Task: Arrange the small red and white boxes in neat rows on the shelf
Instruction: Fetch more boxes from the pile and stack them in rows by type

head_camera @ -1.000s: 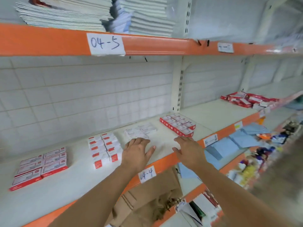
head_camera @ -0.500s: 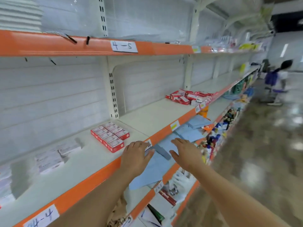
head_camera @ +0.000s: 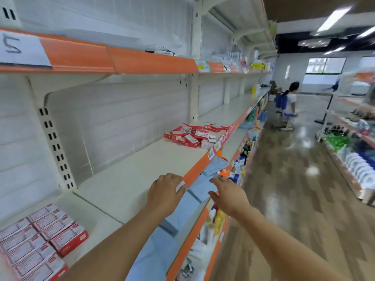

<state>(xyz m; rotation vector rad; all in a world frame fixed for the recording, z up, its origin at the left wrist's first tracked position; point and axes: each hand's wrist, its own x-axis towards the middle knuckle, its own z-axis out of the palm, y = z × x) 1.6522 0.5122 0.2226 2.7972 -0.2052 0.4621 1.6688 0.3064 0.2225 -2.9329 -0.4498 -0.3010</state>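
A loose heap of small red and white boxes point(head_camera: 192, 135) lies further along the white shelf point(head_camera: 142, 175), near its orange front edge. A tidy block of the same boxes point(head_camera: 38, 238) sits in neat rows at the lower left. My left hand point(head_camera: 165, 192) hovers over the shelf's front edge, fingers relaxed, holding nothing. My right hand point(head_camera: 227, 196) is out in front of the shelf over the lower level, also relaxed and holding nothing. Both hands are well short of the heap.
Blue folded sheets point(head_camera: 194, 191) lie on the shelf below, with mixed small goods further along. An orange-edged upper shelf point(head_camera: 121, 59) runs overhead. A wooden-floor aisle point(head_camera: 294, 189) opens to the right, with a person point(head_camera: 290, 98) far down it and another rack point(head_camera: 357, 159) at right.
The view has swung right along the shelf. The tidy boxes slid to the lower left, the heap came nearer, and both hands moved along the shelf edge.
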